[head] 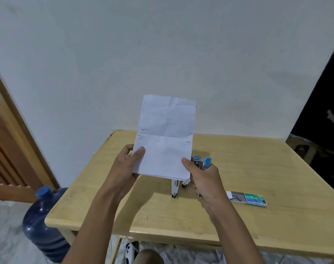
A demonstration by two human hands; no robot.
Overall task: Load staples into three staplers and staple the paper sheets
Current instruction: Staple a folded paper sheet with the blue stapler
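I hold a set of creased white paper sheets [165,138] upright above the wooden table [238,168]. My left hand [124,164] pinches their lower left edge. My right hand [204,178] has its thumb on the lower right edge and grips a blue stapler [202,162], whose jaws sit at that edge. Two more staplers lie on the table below the sheets: one [175,187] shows its white body, and the other [185,182] is mostly hidden. A green staple box [247,198] lies slid open to the right of my right hand.
A blue water jug [42,223] stands on the floor left of the table. A wooden door frame [15,119] is at the far left. A pale wall stands right behind the table. A dark doorway opens at the right edge.
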